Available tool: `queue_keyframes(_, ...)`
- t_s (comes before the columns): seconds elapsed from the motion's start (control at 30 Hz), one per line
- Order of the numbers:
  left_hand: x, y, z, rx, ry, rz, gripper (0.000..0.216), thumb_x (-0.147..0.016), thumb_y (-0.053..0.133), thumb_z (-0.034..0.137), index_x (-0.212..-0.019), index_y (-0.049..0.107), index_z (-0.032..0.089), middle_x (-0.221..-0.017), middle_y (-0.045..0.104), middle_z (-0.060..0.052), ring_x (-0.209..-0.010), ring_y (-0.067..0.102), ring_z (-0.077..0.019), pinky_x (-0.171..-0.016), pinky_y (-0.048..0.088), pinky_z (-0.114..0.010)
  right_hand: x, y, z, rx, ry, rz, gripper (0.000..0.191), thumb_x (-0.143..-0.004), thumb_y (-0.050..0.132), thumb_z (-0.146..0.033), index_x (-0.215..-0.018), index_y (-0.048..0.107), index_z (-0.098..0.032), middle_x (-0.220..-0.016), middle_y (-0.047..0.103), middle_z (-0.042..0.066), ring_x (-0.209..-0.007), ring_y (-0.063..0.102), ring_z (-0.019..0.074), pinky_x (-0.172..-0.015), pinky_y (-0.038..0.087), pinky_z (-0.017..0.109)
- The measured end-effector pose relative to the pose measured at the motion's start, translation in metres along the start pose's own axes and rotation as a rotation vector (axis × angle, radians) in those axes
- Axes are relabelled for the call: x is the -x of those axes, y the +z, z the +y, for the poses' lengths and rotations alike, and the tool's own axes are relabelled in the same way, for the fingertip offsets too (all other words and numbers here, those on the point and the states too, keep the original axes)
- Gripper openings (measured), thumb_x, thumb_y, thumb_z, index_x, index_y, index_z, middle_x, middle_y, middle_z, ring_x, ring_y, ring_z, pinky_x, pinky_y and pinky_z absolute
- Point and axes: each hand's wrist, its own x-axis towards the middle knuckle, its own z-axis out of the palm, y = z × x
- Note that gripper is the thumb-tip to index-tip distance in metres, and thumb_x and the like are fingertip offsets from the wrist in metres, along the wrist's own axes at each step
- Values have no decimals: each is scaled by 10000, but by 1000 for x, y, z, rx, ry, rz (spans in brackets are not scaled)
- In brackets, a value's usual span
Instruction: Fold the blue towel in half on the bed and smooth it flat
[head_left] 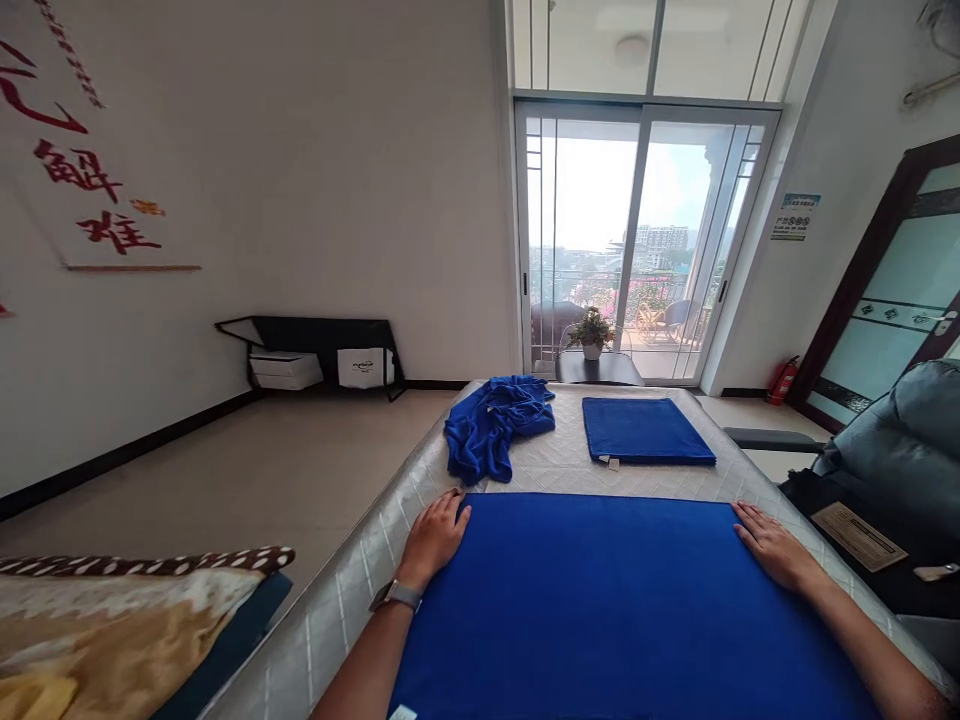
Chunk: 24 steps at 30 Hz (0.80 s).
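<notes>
A large blue cloth (600, 610) lies spread flat on the mattress (330, 610), its far edge nearly straight. My left hand (433, 535) rests at its far left corner, the thumb apart from the fingers and lying along the cloth's edge. At the far right corner, my right hand (772, 545) lies flat with its fingers stretched out. Beyond the far edge sit a crumpled blue cloth (499, 425) on the left and a neatly folded blue cloth (646, 430) with a small white tag on the right.
A grey armchair (900, 450) stands close on the right, with a brown card on dark fabric. Patterned bedding (135, 630) is at the lower left. Past the mattress are a chair with a potted plant (592, 335), glass sliding doors (585, 230) and a low black rack (322, 345).
</notes>
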Motion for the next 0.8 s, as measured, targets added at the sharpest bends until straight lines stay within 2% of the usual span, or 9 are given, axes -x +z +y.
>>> queue_keyframes(0.13, 0, 1, 1, -10, -11, 23, 481, -1021, 346, 404, -1373, 578, 172, -1488, 565, -140, -1378, 503, -260, -1164, 346, -432, -2, -15, -18, 186, 32, -15, 630, -976, 282, -412, -1520, 458, -146, -1590, 416, 120, -1470, 372, 309, -1200, 308, 538)
queue_keyframes(0.2, 1, 2, 2, -20, -10, 32, 478, -1021, 353, 398, -1373, 580, 168, -1480, 573, -144, -1367, 512, -265, -1160, 350, -440, -5, -23, -40, 254, 45, 34, 572, -954, 320, -315, -1429, 569, -114, -1536, 485, 164, -1439, 415, 341, -1183, 310, 577)
queue_keyframes(0.27, 2, 2, 3, -33, -7, 49, 472, -1021, 361, 396, -1367, 588, 168, -1467, 584, -147, -1357, 521, -269, -1156, 355, -440, -8, -32, -73, 264, 2, 90, 515, -936, 346, -260, -1321, 661, -124, -1470, 557, 181, -1398, 467, 352, -1174, 309, 588)
queue_keyframes(0.4, 3, 2, 5, -64, 2, 76, 484, -1025, 365, 411, -1364, 594, 152, -1466, 581, -162, -1358, 519, -284, -1158, 350, -446, -12, -53, -173, 130, -191, 122, 439, -944, 388, -281, -1228, 718, -226, -1399, 626, 142, -1322, 542, 326, -1187, 296, 538)
queue_keyframes(0.5, 4, 2, 5, -54, 0, 75, 507, -1023, 369, 429, -1377, 587, 137, -1475, 568, -175, -1367, 507, -305, -1162, 342, -467, -9, -65, -260, -42, -339, 77, 449, -966, 393, -336, -1311, 672, -264, -1408, 627, 103, -1332, 534, 309, -1190, 303, 496)
queue_keyframes(0.6, 3, 2, 4, -46, 9, 94, 489, -1013, 398, 422, -1367, 599, 152, -1471, 573, -166, -1387, 479, -321, -1178, 317, -496, -3, -67, -339, -195, -472, 43, 502, -987, 380, -397, -1424, 578, -248, -1482, 566, 85, -1371, 499, 299, -1191, 311, 487)
queue_keyframes(0.7, 3, 3, 3, -58, 31, 116, 479, -1019, 390, 420, -1350, 612, 155, -1456, 584, -157, -1397, 464, -315, -1194, 299, -488, -3, -62, -402, -284, -555, 20, 559, -996, 375, -441, -1495, 494, -218, -1566, 468, 89, -1441, 415, 304, -1209, 285, 489)
queue_keyframes(0.8, 2, 4, 3, -47, 35, 109, 510, -1037, 344, 439, -1354, 605, 136, -1435, 592, -173, -1363, 500, -313, -1169, 344, -476, -13, -56, -452, -346, -582, -19, 602, -1004, 363, -473, -1535, 428, -196, -1618, 380, 92, -1490, 333, 299, -1231, 241, 490)
